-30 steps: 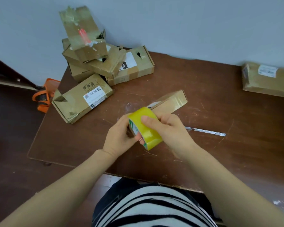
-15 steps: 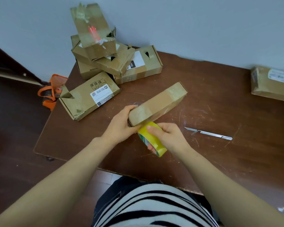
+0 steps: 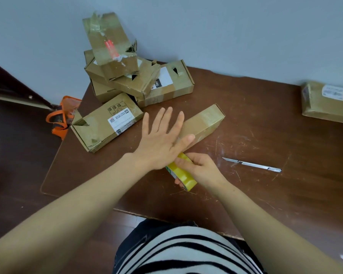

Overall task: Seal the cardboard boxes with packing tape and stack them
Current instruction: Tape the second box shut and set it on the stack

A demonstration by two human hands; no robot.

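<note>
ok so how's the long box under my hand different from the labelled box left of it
Shape: the long box is narrow; the labelled box is wider. Markings: the long box shows no sticker, the labelled box a white one and printed icons. Contact: the left hand rests open on the long box; the labelled box is untouched. Both are brown cardboard lying on the table.

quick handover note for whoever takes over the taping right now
Left hand: open, flat on the near end of the long box.
Right hand: grips the tape roll, just nearer than the box.
Knife: on the table, right of the hands. Box pile: back left.
Done: tape shows across the long box. Left: likely cut, stack.
</note>
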